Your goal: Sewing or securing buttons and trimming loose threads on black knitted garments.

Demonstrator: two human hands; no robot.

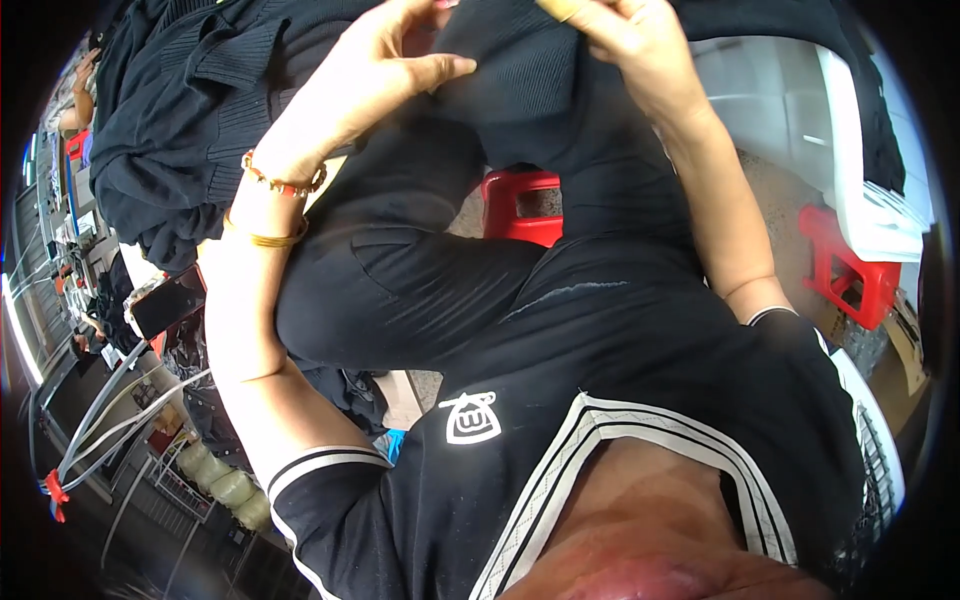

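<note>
A black ribbed knit garment (515, 75) hangs between my two hands at the top of the view, above my lap. My left hand (385, 65), with bracelets at its wrist, has its thumb against the garment's left edge. Its other fingers are partly cut off by the frame's top. My right hand (635, 40) grips the garment's upper right side, fingers bent, with a yellow covering (562, 9) on one finger. The far part of the garment is out of view.
A heap of black knitwear (190, 130) lies to the left. A red stool (524, 205) shows between my legs, another red stool (848, 270) beside a white plastic surface (845, 150) at right. Cables (110, 400) run at lower left. Another person's hand (85, 75) shows far left.
</note>
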